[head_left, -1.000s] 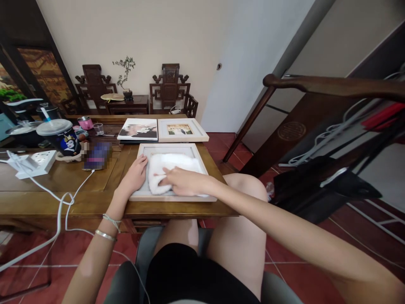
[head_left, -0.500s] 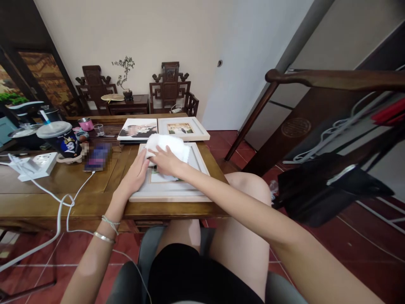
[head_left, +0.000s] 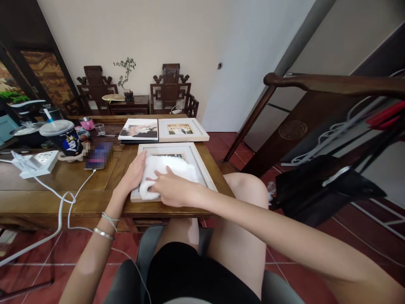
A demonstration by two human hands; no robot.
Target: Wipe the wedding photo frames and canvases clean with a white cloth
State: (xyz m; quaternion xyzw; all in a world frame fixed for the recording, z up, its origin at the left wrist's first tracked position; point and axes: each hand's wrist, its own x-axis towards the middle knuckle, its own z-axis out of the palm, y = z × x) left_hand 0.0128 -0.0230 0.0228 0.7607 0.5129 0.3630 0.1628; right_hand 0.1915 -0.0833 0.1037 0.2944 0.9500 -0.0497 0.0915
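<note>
A light wooden picture frame lies flat near the table's front edge, its picture mostly covered by a white fluffy cloth. My right hand presses the cloth onto the frame's near left part, fingers partly spread over it and gripping its folds. A curled fold of the cloth shows left of those fingers. Along the left rim of the frame lies my left hand, fingers stretched out and together, steadying that edge. Only a strip of the picture shows beyond the cloth.
Behind the frame lie a second framed picture and a photo panel. To the left are a phone on a charging cable, a lidded cup and a white power strip. A wooden chair stands at the right.
My right hand has drawn the white cloth from the frame's far left part toward its near edge. The left hand stays at the left rim.
</note>
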